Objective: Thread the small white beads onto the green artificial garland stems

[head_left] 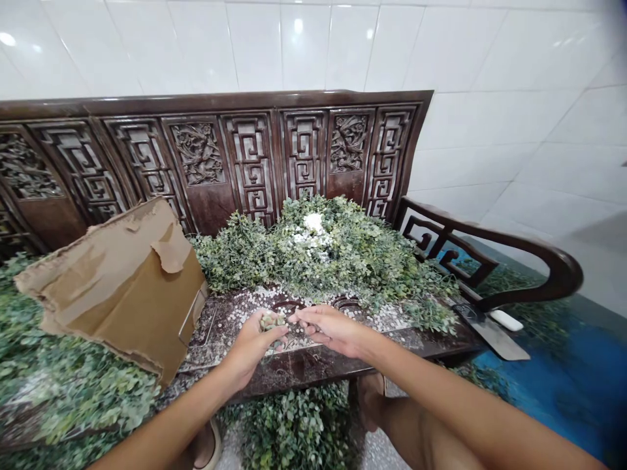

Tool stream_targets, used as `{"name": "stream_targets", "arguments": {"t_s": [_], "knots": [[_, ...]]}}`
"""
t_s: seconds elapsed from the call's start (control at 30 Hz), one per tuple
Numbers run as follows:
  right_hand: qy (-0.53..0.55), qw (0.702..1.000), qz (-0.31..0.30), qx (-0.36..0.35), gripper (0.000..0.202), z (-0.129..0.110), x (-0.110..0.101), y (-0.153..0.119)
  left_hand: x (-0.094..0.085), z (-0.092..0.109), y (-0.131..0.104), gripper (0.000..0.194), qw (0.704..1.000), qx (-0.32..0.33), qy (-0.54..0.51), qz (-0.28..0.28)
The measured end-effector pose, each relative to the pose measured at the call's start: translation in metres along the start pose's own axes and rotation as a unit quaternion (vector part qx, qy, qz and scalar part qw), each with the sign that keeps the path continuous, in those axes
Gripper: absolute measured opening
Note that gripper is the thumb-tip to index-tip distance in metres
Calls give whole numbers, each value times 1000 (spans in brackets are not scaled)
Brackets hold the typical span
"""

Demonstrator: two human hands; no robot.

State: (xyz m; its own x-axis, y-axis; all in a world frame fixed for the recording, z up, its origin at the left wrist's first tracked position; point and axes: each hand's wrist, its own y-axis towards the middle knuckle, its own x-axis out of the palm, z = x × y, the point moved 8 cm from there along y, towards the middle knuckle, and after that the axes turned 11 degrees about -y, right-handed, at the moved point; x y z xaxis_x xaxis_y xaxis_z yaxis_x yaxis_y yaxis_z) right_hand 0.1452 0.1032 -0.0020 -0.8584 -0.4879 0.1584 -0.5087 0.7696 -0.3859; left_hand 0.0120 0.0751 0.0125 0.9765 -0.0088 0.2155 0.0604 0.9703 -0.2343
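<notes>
Over the front of the carved wooden bench, my left hand [255,346] is closed round a small sprig of green leaves [271,321]. Close beside it, my right hand [330,328] has its thumb and fingertips pinched together near the sprig; what sits in that pinch is too small to make out. Many small white bits [245,305] lie scattered on the bench seat [294,369] beneath both hands. Behind them rises a big heap of artificial leaf sprigs [362,241], with a pile of white pieces [313,225] on top.
A torn cardboard piece [137,294] leans at the left beside a bent metal wire [191,320]. More greenery [78,372] lies at far left and under the bench [298,427]. At right are the curved armrest [533,261], a white case [506,320] and blue sheeting [568,385].
</notes>
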Motion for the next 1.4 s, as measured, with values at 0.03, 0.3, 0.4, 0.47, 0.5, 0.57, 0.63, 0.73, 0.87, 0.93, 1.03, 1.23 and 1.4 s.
{"name": "stream_targets", "arguments": {"t_s": [0.03,0.3,0.4,0.47,0.5,0.57,0.63,0.73,0.87,0.93,1.03,1.23,1.4], "knots": [[-7,1000,0,-4,24,-1,1,0,0,1,0,31,1000,7,10,1],[-15,999,6,-28,32,-3,1,-2,11,17,-7,26,994,58,87,-39],[-4,999,8,-36,33,-6,2,-2,14,20,-8,28,991,66,97,-59],[-6,999,3,-44,33,-9,3,-3,15,21,-8,29,990,71,102,-71],[-10,999,-3,-48,33,-11,4,-3,15,20,-8,29,989,73,104,-78],[-24,998,-18,-56,35,-14,6,-5,16,17,-7,31,988,68,109,-88],[-37,996,-40,-68,35,-16,9,-6,15,12,-6,34,988,51,120,-87],[-43,993,-65,-88,32,-20,13,-8,12,7,-4,38,985,45,148,-71],[-29,991,-83,-97,28,-22,16,-9,11,10,-3,40,979,70,181,-67],[-19,990,-98,-98,26,-23,18,-10,13,11,-3,39,976,78,191,-71],[-1,987,-131,-95,26,-23,22,-11,15,12,-5,37,976,78,187,-80],[56,977,-189,-76,27,-18,28,-13,20,13,-9,34,977,78,171,-101],[71,973,-212,-63,26,-12,28,-11,25,17,-14,35,974,87,165,-126]]}}
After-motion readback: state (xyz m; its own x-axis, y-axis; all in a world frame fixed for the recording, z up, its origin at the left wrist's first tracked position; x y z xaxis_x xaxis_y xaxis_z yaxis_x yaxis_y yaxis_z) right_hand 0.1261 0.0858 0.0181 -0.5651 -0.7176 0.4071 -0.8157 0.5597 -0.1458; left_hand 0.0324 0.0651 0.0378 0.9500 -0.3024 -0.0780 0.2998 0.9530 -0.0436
